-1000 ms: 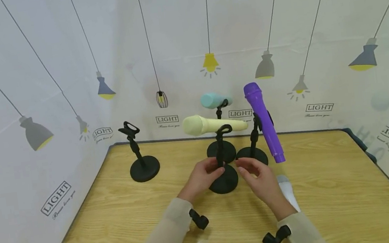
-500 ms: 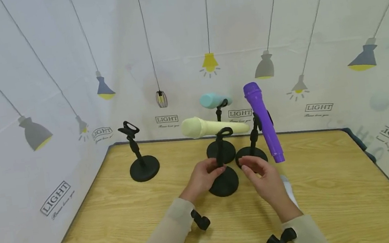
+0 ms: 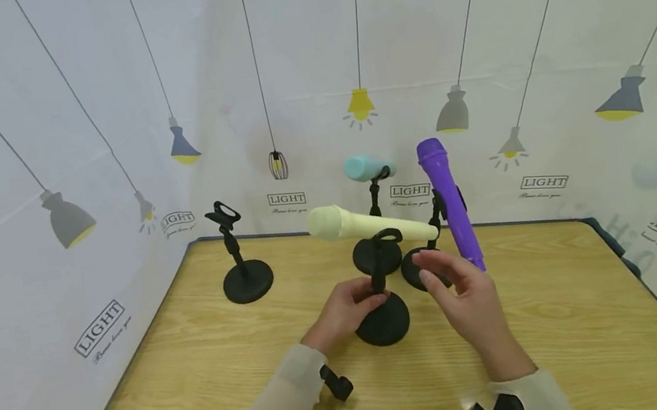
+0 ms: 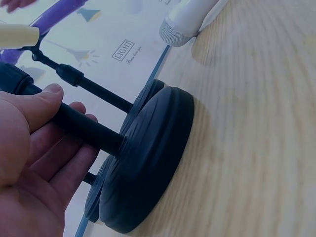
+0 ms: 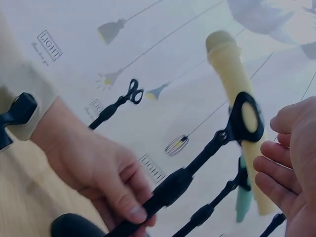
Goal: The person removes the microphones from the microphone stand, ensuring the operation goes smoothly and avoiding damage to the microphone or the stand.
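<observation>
My left hand holds the pole of a black microphone stand, its thumb and fingers around the shaft just above the round base. A pale yellow microphone lies nearly level in this stand's clip, its head to the left. To the right, my right hand has loosely bent fingers and holds nothing. In the right wrist view the right hand's fingers are beside the yellow microphone's lower handle. A purple microphone leans in a stand just behind that hand.
Behind stands a light blue microphone on its own stand. At the back left is a stand with a bare clip. A white microphone lies on the wooden table. A printed wall sheet borders the table.
The left hand has drawn the stand slightly nearer the table's front, and the yellow microphone has tipped a little down at its right end. The right hand has shifted rightward.
</observation>
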### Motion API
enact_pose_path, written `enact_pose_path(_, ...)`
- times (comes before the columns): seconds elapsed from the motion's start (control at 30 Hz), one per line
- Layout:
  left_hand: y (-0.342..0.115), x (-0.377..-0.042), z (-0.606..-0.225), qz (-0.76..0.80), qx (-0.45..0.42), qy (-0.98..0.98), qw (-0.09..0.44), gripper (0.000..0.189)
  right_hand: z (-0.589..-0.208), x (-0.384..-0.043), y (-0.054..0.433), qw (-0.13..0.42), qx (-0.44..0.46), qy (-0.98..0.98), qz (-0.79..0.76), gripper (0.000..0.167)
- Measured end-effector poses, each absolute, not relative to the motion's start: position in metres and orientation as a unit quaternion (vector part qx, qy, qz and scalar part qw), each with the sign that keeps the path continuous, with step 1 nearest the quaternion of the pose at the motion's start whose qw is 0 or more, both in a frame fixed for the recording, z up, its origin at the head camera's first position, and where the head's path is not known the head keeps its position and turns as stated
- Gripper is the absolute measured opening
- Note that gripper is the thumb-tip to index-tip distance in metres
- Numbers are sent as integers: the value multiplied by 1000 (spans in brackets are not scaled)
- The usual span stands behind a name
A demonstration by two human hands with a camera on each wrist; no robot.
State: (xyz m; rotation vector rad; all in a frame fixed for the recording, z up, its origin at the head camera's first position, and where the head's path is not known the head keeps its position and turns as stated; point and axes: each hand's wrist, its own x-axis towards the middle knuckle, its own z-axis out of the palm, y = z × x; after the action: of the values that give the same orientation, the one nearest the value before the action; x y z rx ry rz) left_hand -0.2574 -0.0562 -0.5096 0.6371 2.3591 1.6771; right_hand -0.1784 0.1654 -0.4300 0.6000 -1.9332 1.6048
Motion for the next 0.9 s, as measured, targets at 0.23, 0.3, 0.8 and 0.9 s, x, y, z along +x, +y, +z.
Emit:
enact_pose_path(0.23, -58, -248, -509, 558, 218, 795, 96, 20, -404, -175, 166, 300, 277, -697, 590, 33)
enact_pose_path(0.3, -59, -245, -509, 562, 221, 791, 102, 20, -399, -174, 167, 302, 285, -699, 582, 35)
enact_pose_path(0.8, -59, -230, -510, 566, 254, 773, 132, 18, -370, -178, 157, 339, 307, -757, 467, 44)
enact_pose_path(0.9, -58, -228, -510, 565, 261, 771, 134, 18, -365, -180, 153, 345, 320, -758, 452, 47)
